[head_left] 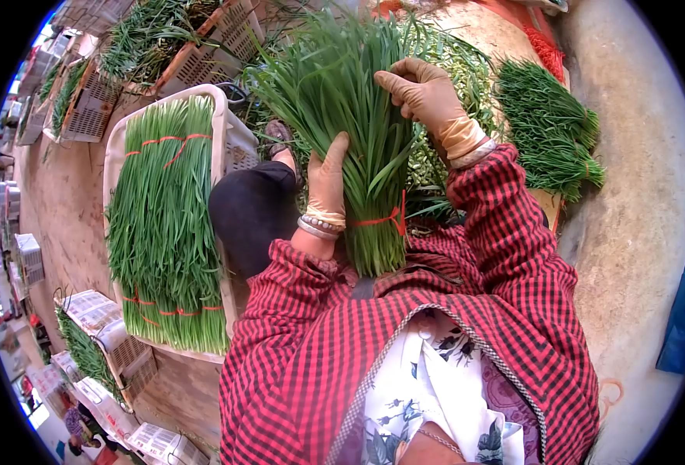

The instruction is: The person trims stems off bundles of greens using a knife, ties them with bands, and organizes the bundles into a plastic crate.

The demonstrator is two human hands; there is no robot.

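A bunch of garlic chives stands upright at my lap, leafy tops pointing away from me. A red tie binds it near the pale stem ends. My left hand, in a thin tan glove, is wrapped round the bunch's left side, its thumb lying on the leaves. At the upper right edge of the leaves, my right hand, also gloved, has its fingers curled in and pressed together. Whatever they pinch, if anything, is too small to make out.
To my left, a white plastic crate holds tied garlic chives. Loose leaf trimmings lie ahead, beyond the bunch. More tied green bundles rest at the right by the concrete floor. Further crates stand at the upper left.
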